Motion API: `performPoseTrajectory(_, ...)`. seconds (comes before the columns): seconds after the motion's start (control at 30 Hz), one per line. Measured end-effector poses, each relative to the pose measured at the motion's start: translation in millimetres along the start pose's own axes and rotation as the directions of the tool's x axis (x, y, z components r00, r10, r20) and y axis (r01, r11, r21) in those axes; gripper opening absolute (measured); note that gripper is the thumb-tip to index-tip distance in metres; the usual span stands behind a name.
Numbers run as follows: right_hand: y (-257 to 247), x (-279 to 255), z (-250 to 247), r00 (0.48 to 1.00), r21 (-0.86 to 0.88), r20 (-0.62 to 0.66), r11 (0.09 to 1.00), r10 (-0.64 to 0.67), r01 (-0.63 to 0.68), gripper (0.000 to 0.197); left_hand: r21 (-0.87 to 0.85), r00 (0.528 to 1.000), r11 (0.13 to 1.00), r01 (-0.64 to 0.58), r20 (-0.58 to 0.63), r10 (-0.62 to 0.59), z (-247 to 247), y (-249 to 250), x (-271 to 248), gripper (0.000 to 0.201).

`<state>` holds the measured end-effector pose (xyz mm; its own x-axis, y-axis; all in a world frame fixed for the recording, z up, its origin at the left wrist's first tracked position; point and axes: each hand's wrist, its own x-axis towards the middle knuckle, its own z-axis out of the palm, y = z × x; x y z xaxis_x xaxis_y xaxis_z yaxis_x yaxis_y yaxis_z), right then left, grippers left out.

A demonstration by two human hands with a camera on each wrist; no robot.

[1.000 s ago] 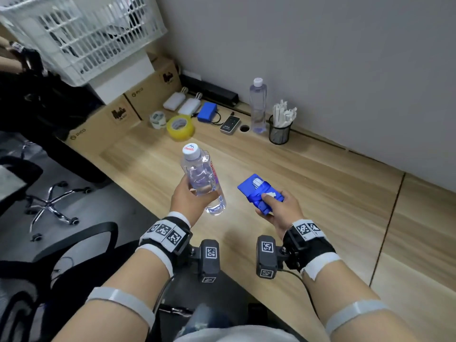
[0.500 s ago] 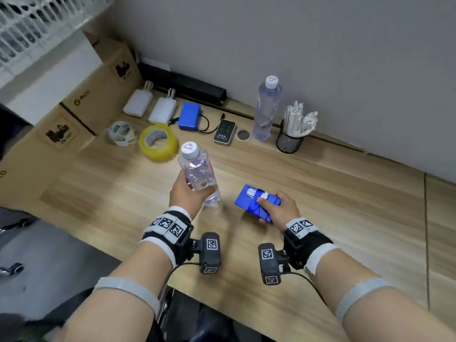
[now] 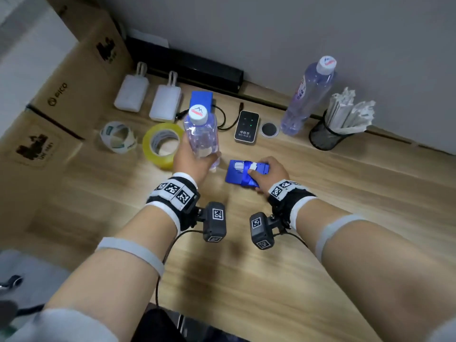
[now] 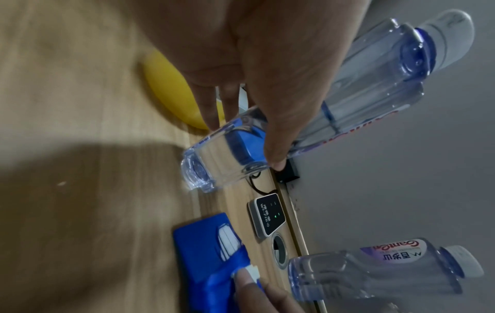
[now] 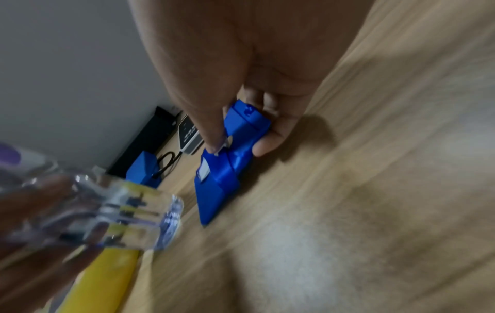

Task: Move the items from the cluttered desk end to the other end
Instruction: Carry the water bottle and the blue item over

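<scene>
My left hand (image 3: 191, 160) grips a clear water bottle (image 3: 201, 135) with a white cap, holding it upright just above the wooden desk (image 3: 246, 267). In the left wrist view the bottle (image 4: 335, 101) lies across my fingers (image 4: 270, 135). My right hand (image 3: 267, 172) holds a flat blue box (image 3: 243, 172) bound with blue tape, its thumb on top. The right wrist view shows the blue box (image 5: 227, 167) tilted, its lower edge at the desk, fingers (image 5: 270, 139) curled under it.
Along the wall lie two white power banks (image 3: 148, 95), a blue battery pack (image 3: 201, 98), a black Wi-Fi device (image 3: 246, 127), a second water bottle (image 3: 308, 95), a mesh cup of straws (image 3: 340, 127), yellow tape (image 3: 161, 144) and a white tape roll (image 3: 117, 137). Cardboard boxes (image 3: 61, 95) stand left.
Both hands have moved forward toward the items by the wall and lowered. The bottle and the blue box came down close to the desk surface.
</scene>
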<state>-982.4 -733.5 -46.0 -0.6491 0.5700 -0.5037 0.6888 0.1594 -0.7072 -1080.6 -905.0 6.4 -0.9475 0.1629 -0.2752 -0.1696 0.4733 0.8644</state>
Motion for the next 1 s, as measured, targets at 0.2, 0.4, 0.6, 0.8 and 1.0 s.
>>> performPoseTrajectory(0.2,-8.5,11.5,7.3,0.995,-0.249,-0.071,0.967,-0.071,0.051,0.058,0.024,1.0,1.0,-0.012,-0.005,0.012,2.5,6.3,12.1,0.072)
performPoseTrajectory(0.4,-5.3,-2.3,-10.0,0.995,-0.234,-0.064,0.971,-0.075,0.058,0.065,0.062,0.989,0.991,0.116,-0.097,-0.11,7.1,6.3,-2.9,0.074)
performPoseTrajectory(0.6,18.4,-36.6,-66.1,0.982,-0.05,-0.167,0.995,-0.092,0.085,0.038,0.155,0.956,0.945,0.289,-0.089,-0.278,44.2,18.5,-53.4,0.073)
performPoseTrajectory(0.8,87.4,-92.5,-180.1,0.945,0.101,-0.328,0.994,-0.003,0.038,0.028,0.21,0.964,0.973,0.093,0.224,-0.14,141.8,73.6,-138.0,0.023)
performPoseTrajectory(1.0,207.3,-187.2,-331.5,0.845,0.194,-0.529,0.981,0.081,0.028,0.026,0.171,0.9,0.975,-0.141,0.433,0.054,268.6,143.0,-279.9,0.012)
